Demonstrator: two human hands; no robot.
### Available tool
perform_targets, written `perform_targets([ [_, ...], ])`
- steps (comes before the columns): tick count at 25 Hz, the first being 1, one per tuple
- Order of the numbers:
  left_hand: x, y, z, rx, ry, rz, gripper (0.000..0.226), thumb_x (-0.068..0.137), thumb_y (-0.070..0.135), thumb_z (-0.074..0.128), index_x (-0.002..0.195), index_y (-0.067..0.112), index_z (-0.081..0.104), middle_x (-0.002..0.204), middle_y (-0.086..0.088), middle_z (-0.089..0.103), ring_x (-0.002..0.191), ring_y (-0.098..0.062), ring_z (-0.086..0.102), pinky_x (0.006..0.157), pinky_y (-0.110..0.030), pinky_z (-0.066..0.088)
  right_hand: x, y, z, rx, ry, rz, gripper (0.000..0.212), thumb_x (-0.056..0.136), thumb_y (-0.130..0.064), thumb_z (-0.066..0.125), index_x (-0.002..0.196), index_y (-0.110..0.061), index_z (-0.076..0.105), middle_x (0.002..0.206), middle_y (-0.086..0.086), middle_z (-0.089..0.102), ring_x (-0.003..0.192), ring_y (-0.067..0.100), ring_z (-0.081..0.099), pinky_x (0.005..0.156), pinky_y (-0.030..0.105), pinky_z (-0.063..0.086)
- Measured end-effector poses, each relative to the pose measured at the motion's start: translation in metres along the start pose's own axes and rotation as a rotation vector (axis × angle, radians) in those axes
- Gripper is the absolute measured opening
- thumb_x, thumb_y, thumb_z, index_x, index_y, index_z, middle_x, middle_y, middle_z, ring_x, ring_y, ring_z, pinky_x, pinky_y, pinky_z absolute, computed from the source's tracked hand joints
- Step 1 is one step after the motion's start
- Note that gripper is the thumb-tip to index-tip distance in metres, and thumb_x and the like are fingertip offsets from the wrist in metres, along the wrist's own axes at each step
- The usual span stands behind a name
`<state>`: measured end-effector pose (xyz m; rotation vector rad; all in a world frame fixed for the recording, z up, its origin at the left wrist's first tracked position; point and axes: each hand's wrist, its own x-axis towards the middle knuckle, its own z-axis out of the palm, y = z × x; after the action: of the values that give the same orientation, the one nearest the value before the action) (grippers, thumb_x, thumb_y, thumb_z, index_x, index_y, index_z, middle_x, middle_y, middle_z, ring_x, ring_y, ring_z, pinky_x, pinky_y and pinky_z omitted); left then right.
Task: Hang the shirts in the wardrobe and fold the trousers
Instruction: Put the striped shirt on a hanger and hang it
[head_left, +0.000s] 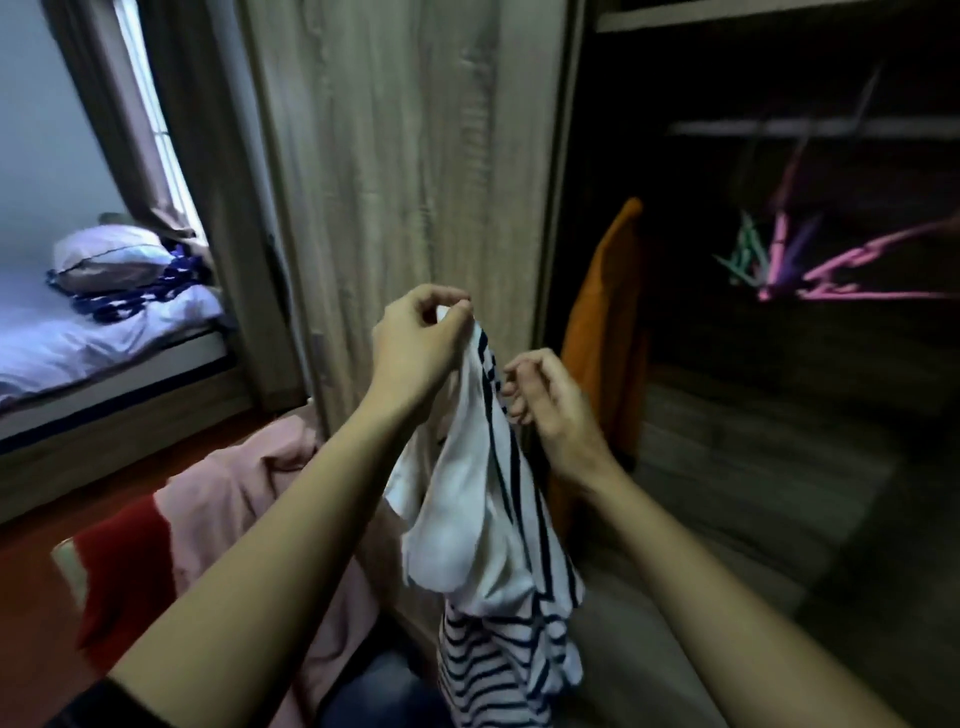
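A white shirt with dark blue stripes (498, 561) hangs bunched in front of me, before the wardrobe's wooden door (410, 156). My left hand (415, 348) pinches its top edge, held highest. My right hand (550, 410) pinches the striped cloth a little lower, at the right side. The open wardrobe (779, 364) is dark inside; a rail (810, 127) carries several pink, purple and green hangers (810, 265). An orange garment (602, 332) hangs at the wardrobe's left edge.
A pile of clothes lies at lower left: a pink piece (249, 499), a red one (124, 571), and blue denim (384, 691) at the bottom. A bed (104, 338) with a pillow (109, 260) stands at far left by a curtained window.
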<state>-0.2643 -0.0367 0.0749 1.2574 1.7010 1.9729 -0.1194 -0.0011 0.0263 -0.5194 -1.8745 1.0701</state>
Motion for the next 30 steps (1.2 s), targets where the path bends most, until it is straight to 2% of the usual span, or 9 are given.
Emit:
perform_targets([
  [4,-0.010,0.019,0.045,-0.209,-0.108,-0.105,0.028,0.063,0.025,0.052,0.083,0.027,0.071,0.073,0.002,0.068,0.072,-0.015,0.063,0.072,-0.035,0.054,-0.022,0.016,-0.036,-0.454,-0.049,0.091,0.062,0.070,-0.045,0.070,0.122,-0.024,0.043,0.118,-0.003,0.056,0.102,0.011,0.057,0.083,0.028,0.050],
  [7,-0.015,0.022,0.062,-0.106,-0.233,-0.004,0.047,0.064,0.013,0.051,0.106,0.027,0.067,0.100,0.003,0.071,0.095,-0.013,0.066,0.086,-0.036,0.055,-0.030,0.032,-0.054,-0.566,0.098,0.096,0.045,0.073,-0.020,0.045,0.118,-0.018,0.049,0.103,0.012,0.064,0.095,0.033,0.061,0.077,0.041,0.051],
  [9,-0.018,0.018,0.068,0.143,-0.221,0.194,0.049,0.072,0.005,0.054,0.117,0.022,0.063,0.110,0.004,0.069,0.104,-0.010,0.063,0.092,-0.022,0.048,-0.032,0.034,-0.070,-0.567,0.165,0.080,0.038,0.072,-0.007,0.041,0.106,-0.012,0.056,0.095,0.013,0.064,0.089,0.032,0.061,0.076,0.045,0.051],
  [11,-0.013,0.005,0.070,0.339,-0.078,0.393,0.042,0.077,0.001,0.056,0.117,0.013,0.063,0.109,-0.003,0.070,0.101,-0.015,0.064,0.087,-0.017,0.042,-0.030,0.029,-0.093,-0.673,0.240,0.083,0.042,0.071,0.001,0.047,0.106,-0.019,0.059,0.101,0.006,0.064,0.094,0.027,0.061,0.077,0.039,0.049],
  [14,0.005,-0.025,0.063,0.571,-0.011,0.441,0.023,0.084,0.013,0.059,0.105,0.010,0.067,0.096,-0.013,0.071,0.092,-0.031,0.065,0.078,-0.035,0.044,-0.029,0.015,-0.129,-0.892,0.279,0.126,0.042,0.066,-0.002,0.050,0.096,-0.032,0.054,0.099,-0.011,0.061,0.093,0.021,0.060,0.076,0.041,0.051],
  [20,0.013,-0.079,0.062,0.871,-0.161,0.447,0.016,0.086,0.023,0.060,0.095,0.010,0.058,0.097,-0.010,0.047,0.086,-0.023,0.044,0.062,-0.031,0.030,-0.026,-0.016,-0.157,-0.602,0.100,-0.010,0.048,0.056,0.012,0.042,0.045,-0.032,0.059,0.099,-0.007,0.057,0.091,-0.003,0.056,0.080,0.016,0.045],
  [23,0.000,-0.117,0.058,0.730,-0.502,0.285,0.009,0.087,0.012,0.060,0.092,0.006,0.056,0.087,-0.017,0.064,0.083,-0.035,0.062,0.066,-0.036,0.042,-0.026,-0.009,-0.174,-0.775,0.143,0.042,0.046,0.064,0.016,0.046,0.062,-0.020,0.075,0.108,-0.003,0.061,0.102,0.015,0.058,0.090,0.031,0.047],
  [27,0.005,-0.091,0.060,0.316,-0.466,0.157,0.022,0.082,0.006,0.066,0.092,0.018,0.051,0.074,-0.001,0.061,0.063,-0.010,0.059,0.055,-0.024,0.049,-0.042,0.020,-0.182,-1.243,0.030,0.301,0.034,0.079,-0.004,0.056,0.097,-0.027,0.074,0.109,0.001,0.067,0.099,0.024,0.062,0.084,0.032,0.049],
  [30,0.010,-0.070,0.067,0.404,-0.640,0.289,0.032,0.079,0.005,0.067,0.080,0.030,0.048,0.076,0.001,0.063,0.068,-0.010,0.061,0.059,-0.013,0.045,-0.060,0.030,-0.182,-1.264,0.146,0.431,0.032,0.088,-0.012,0.053,0.111,-0.028,0.068,0.112,0.004,0.066,0.102,0.026,0.061,0.080,0.031,0.048],
])
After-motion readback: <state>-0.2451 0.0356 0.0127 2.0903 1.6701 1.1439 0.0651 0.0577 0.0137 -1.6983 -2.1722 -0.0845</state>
